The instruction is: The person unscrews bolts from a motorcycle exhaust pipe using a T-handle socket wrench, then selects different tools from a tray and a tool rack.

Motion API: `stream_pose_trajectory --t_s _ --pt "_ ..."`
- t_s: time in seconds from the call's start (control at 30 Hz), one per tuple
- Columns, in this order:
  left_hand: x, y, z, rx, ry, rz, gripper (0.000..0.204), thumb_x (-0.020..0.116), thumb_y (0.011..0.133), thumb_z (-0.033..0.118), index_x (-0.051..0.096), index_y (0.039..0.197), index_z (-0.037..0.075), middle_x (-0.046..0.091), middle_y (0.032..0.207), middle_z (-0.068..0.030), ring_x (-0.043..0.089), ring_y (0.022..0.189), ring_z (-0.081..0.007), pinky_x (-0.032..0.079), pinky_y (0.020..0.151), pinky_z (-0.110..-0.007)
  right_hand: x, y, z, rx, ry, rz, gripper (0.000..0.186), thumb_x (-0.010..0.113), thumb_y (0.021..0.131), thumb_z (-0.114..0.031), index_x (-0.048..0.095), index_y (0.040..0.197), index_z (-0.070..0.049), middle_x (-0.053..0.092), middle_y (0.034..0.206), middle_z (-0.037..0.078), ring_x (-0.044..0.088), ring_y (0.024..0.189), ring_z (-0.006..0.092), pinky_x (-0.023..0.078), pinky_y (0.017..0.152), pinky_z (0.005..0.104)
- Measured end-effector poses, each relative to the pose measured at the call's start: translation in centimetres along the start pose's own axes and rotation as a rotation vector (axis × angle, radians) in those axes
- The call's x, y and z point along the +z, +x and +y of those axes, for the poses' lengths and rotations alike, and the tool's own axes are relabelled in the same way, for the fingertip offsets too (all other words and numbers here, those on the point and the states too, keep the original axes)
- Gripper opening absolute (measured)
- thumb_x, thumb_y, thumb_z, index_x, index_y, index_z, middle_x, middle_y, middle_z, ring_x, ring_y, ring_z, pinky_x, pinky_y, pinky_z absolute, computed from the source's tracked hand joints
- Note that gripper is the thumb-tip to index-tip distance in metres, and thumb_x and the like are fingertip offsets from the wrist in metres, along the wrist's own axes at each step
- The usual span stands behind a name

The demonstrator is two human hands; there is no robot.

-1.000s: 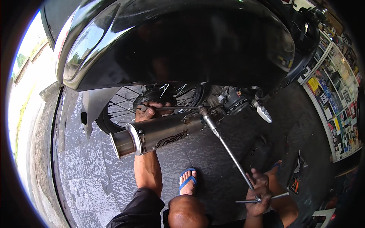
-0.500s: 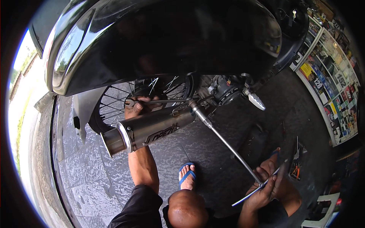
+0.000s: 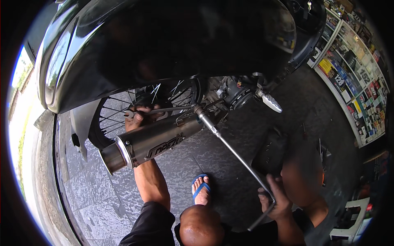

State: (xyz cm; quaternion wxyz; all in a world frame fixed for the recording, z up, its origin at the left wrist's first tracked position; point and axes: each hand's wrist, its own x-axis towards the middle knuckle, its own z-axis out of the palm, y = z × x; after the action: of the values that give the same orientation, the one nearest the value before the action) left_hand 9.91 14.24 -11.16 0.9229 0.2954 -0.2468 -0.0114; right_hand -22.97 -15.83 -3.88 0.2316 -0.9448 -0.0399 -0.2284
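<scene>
A metal exhaust silencer (image 3: 143, 143) lies along the side of a motorcycle, above the floor. Behind it my left hand (image 3: 139, 117) is closed around a long open-end wrench (image 3: 170, 110), whose far end reaches the bracket by the silencer's front. A long T-handle socket wrench (image 3: 240, 155) slants down toward me, its socket at that same bracket. My right hand (image 3: 281, 201) is at the handle end, fingers curled about the shaft and crossbar; motion blurs them a little. The silencer hides part of my left forearm.
The motorcycle's black bodywork (image 3: 164, 49) overhangs the spoked wheel (image 3: 111, 115). A footpeg (image 3: 269, 101) juts out at the right. A dark tray (image 3: 269, 151) with small parts lies on the floor. Glass display shelving (image 3: 349, 82) stands at the far right, a white plastic chair (image 3: 351, 221) lower right.
The T-handle's crossbar has turned in my right hand, and that hand's fingers have shifted around it. My left hand stays on the wrench. The whole view has moved slightly.
</scene>
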Motion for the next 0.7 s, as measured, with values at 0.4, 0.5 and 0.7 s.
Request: stream_pose_trajectory --t_s 0.4,0.5,0.7 --pt "2.1 -0.5 0.0 0.077 -0.004 0.006 0.022 0.069 0.089 0.018 0.062 0.098 -0.001 0.061 0.099 -0.0113 0.065 0.097 -0.0338 0.057 0.086 -0.050 1.1 0.4 -0.6 0.101 0.428 -0.046 0.055 0.073 0.080 -0.020 0.052 0.121 0.010 0.055 0.065 0.007 0.051 0.051 0.0098 0.040 0.048 0.0222" --pt "2.4 -0.3 -0.7 0.118 0.021 0.003 0.023 0.069 0.089 0.019 0.062 0.098 -0.001 0.062 0.097 -0.0124 0.065 0.097 -0.0351 0.057 0.083 -0.051 1.8 -1.2 -1.3 0.242 0.499 0.079 0.053 0.073 0.081 -0.024 0.051 0.121 0.005 0.055 0.072 0.008 0.053 0.059 0.0118 0.042 0.056 0.0267" --pt "0.7 -0.3 0.1 0.137 0.038 0.012 0.027 0.071 0.088 0.021 0.062 0.096 -0.003 0.065 0.093 -0.0143 0.066 0.095 -0.0368 0.057 0.080 -0.052 1.4 -2.0 -2.4 0.326 0.694 0.154 0.058 0.062 0.092 -0.024 0.042 0.135 0.008 0.053 0.079 0.001 0.051 0.068 0.0085 0.043 0.062 0.0220"
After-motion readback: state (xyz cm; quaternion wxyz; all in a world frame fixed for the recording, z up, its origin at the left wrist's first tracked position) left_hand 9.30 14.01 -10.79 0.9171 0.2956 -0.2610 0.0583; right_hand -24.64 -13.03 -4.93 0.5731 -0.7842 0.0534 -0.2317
